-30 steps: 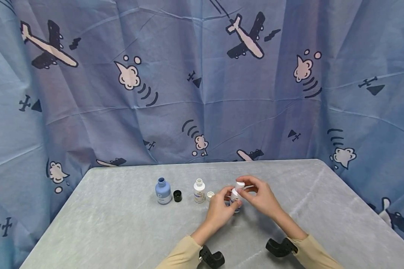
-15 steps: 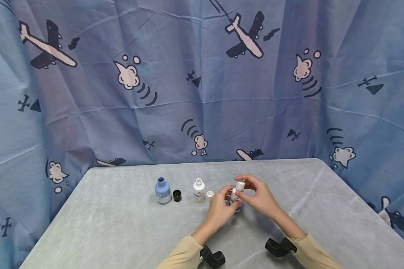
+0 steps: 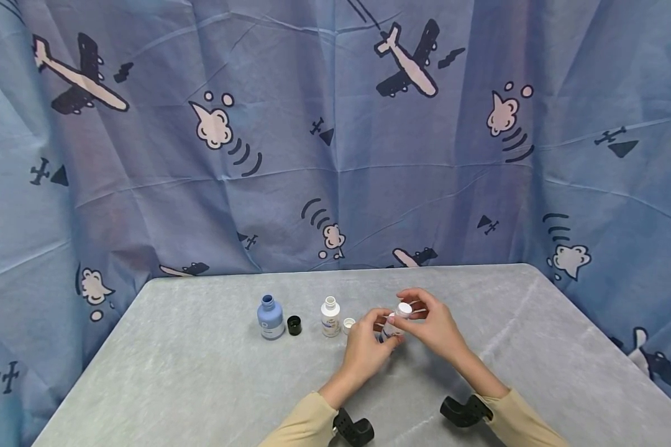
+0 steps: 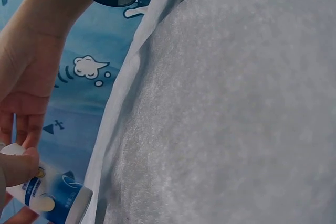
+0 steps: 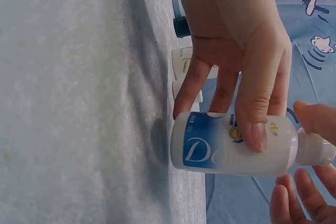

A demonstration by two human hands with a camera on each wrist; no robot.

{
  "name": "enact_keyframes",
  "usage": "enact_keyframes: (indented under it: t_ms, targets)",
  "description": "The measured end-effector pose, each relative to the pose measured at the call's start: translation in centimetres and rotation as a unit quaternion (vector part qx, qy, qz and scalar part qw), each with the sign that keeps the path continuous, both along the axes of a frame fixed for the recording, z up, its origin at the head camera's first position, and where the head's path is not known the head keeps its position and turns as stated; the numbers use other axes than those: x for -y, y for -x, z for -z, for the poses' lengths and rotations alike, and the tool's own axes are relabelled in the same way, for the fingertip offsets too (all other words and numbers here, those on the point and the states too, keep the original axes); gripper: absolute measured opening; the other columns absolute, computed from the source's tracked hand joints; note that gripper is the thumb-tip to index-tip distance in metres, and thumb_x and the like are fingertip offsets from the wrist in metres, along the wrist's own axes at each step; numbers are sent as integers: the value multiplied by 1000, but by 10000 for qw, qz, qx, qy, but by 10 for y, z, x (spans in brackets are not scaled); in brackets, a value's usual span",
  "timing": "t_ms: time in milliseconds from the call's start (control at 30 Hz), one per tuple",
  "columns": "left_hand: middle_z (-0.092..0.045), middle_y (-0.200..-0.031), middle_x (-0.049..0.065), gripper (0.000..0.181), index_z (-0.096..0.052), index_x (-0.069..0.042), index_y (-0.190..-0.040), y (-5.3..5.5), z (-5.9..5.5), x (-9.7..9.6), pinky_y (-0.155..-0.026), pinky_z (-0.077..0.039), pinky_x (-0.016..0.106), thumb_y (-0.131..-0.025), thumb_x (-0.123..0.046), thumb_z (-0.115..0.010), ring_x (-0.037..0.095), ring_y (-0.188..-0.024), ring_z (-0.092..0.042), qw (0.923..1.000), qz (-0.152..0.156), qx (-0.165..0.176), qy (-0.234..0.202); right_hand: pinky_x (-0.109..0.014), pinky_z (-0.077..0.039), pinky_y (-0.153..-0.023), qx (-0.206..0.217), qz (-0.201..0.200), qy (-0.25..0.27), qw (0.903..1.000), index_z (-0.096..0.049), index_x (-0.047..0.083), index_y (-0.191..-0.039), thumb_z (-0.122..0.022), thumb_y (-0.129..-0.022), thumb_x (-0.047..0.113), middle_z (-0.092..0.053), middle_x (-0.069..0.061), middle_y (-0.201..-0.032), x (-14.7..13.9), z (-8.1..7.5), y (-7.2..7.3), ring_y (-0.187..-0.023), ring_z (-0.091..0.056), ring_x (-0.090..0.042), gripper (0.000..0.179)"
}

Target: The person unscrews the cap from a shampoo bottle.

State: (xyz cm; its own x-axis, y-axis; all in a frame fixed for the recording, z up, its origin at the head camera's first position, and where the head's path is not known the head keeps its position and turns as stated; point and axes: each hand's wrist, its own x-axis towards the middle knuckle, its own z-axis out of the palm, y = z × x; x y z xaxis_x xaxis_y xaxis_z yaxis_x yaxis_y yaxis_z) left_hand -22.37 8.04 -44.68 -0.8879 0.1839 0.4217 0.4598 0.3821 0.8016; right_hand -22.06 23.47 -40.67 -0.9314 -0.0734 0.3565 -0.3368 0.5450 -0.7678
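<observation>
A small white bottle with a blue label (image 5: 210,142) is tilted in my left hand (image 3: 362,347), and its base is just off or near the table. In the right wrist view, the left thumb lies across the bottle's side with fingers behind it. My right hand (image 3: 435,326) has its thumb and curled fingers around the white bottle cap (image 3: 404,309); the index finger is lifted a little from it. The cap sits at the bottle's neck. In the left wrist view, the bottle (image 4: 65,198) is partly cut off at the lower left.
To the left, an uncapped blue bottle (image 3: 271,320) stands beside a black cap (image 3: 294,325). An uncapped white bottle (image 3: 330,318) stands nearer the hands, with a white cap (image 3: 349,325) lying beside it. A patterned curtain (image 3: 291,136) hangs behind the grey table (image 3: 201,372).
The held bottle has tipped to the right, so the cap's top now faces the head camera. The right fingers have shifted around the cap. Everything else stays put.
</observation>
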Motion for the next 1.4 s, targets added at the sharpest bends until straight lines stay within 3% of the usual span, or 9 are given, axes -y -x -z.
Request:
enact_keyframes:
  t_ms: [233, 467, 733, 900, 1200, 1400]
  targets:
    - [-71, -94, 4, 41, -65, -12, -112, 0, 1, 0, -70, -47, 17, -75, -22, -80, 9, -84, -65, 10000, -73, 9, 23, -25, -54, -75, -116, -55, 15, 9999, -63, 11, -112, -79, -79, 20, -67, -6, -98, 2, -3, -1, -83, -60, -5, 37]
    - [-71, -98, 5, 40, -64, -12, -115, -1, 1, 0, -69, -47, 16, -78, -17, -77, 10, -87, -65, 9998, 62, 161, -109, -36, -56, -77, -280, -141, -37, 9995, -63, 1, -113, -76, -80, 6, -69, -14, -100, 3, -3, -1, -82, -65, -14, 35]
    - [-70, -104, 8, 40, -61, -10, -121, -1, 0, 0, -72, -48, 18, -84, -16, -72, 12, -91, -64, 9992, 234, 282, -139, -34, -55, -83, -667, -253, -157, 9973, -67, 10, -112, -76, -82, 10, -70, -6, -107, -2, 1, 4, -93, -62, -7, 32]
    - [-69, -104, 7, 41, -60, -9, -123, 0, 0, -1, -72, -48, 18, -84, -16, -71, 11, -90, -64, 9991, 209, 332, -134, -36, -54, -83, -801, -222, -224, 9963, -67, 9, -112, -75, -81, 8, -71, -7, -105, -3, 1, 6, -92, -61, -4, 31]
    - [-67, -102, 5, 40, -59, -9, -120, 3, 2, -5, -75, -48, 22, -83, -16, -73, 13, -89, -62, 9994, -82, 248, -234, -20, -52, -81, -1144, -188, 52, 9932, -68, 6, -103, -76, -78, 3, -70, -8, -97, -4, -1, 8, -86, -59, 1, 27]
    - [-68, -102, 5, 40, -59, -10, -119, 6, 2, -8, -74, -47, 19, -82, -15, -74, 12, -88, -63, 9986, -254, 335, -323, -14, -51, -80, -1124, -177, 116, 9934, -67, 2, -102, -77, -76, -2, -70, -11, -98, -10, 0, 11, -87, -59, 4, 28]
